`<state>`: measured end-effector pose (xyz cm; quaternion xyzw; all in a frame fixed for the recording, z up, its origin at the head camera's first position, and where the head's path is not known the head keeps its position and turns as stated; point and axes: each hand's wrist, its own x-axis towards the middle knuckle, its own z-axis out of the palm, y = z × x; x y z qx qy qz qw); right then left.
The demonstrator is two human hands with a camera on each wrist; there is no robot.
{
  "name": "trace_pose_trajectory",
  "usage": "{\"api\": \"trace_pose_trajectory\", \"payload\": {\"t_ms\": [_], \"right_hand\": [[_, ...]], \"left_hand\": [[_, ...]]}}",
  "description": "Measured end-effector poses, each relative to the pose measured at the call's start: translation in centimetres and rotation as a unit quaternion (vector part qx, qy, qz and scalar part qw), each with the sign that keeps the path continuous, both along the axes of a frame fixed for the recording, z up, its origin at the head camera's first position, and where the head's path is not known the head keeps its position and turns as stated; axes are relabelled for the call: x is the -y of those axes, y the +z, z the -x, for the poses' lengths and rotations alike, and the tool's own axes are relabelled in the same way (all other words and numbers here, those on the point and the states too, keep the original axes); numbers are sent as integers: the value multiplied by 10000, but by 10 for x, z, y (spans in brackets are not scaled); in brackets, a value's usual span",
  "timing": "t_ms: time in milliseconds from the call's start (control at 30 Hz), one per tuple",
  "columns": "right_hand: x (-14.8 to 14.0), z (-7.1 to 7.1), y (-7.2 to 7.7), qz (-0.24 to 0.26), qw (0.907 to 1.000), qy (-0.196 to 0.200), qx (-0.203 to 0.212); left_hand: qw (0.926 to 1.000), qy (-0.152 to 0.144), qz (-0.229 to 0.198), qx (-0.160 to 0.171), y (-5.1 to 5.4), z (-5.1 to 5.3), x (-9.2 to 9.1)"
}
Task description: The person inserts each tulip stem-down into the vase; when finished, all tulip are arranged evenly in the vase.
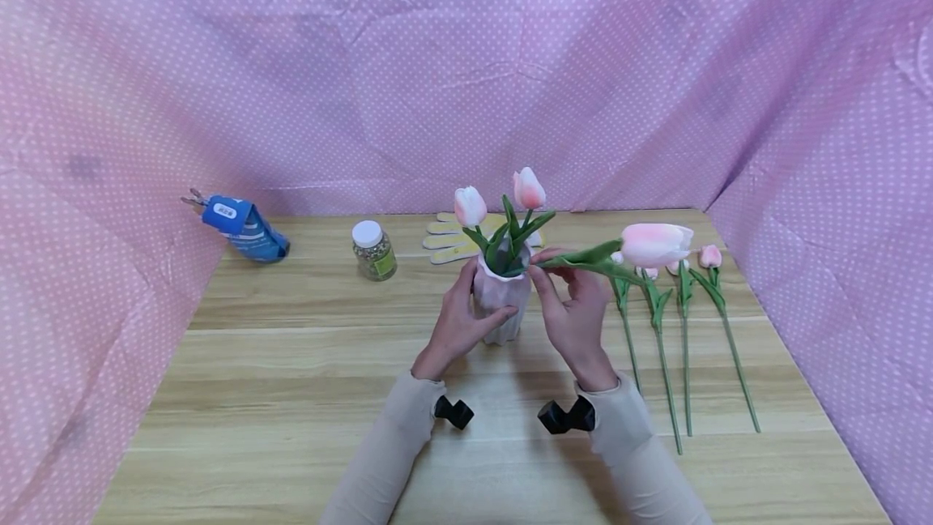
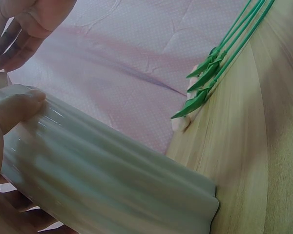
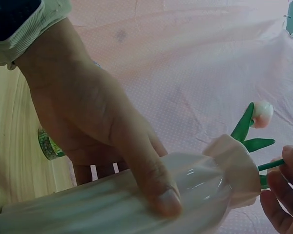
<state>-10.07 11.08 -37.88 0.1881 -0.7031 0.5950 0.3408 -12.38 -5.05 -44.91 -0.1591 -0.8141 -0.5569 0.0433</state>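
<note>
Tulips (image 1: 529,189) stand in a pale vase (image 1: 503,294) clasped by the left hand (image 1: 459,322), while the right hand (image 1: 579,314) pinches another tulip (image 1: 656,245) by its stem (image 3: 272,165) near the rim (image 3: 250,192).

1. Left sleeve (image 1: 388,448): long, plain, pale beige cloth, creased; cuff (image 3: 36,41) gathered at wrist.
2. Right sleeve (image 1: 639,452): same pale cloth, wrinkled.
3. Left wrist unit (image 1: 455,413): small, black, angular.
4. Right wrist unit (image 1: 557,417): matching black, blocky.
5. Left hand (image 1: 462,316), right hand (image 1: 576,318): bare.
</note>
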Motion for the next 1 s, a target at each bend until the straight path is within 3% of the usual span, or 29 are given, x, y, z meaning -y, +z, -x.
{"api": "trace_pose_trajectory", "payload": {"t_ms": [167, 533, 700, 833, 1000], "right_hand": [[2, 1, -5, -276, 9993, -12, -233], [5, 1, -10, -791, 9945, -524, -450], [3, -4, -10, -520, 9962, -562, -410], [-1, -8, -10, -91, 9988, -363, -311], [-4, -15, -8, 445, 9968, -254, -609]], "left_hand": [[10000, 5, 8, -40, 0, 0, 1], [10000, -14, -15, -93, 0, 0, 1], [10000, 9, -36, 49, 1, 0, 0], [9998, 36, -15, 193, 3, -1, 0], [9997, 23, -14, 230, 2, -1, -1]]}}
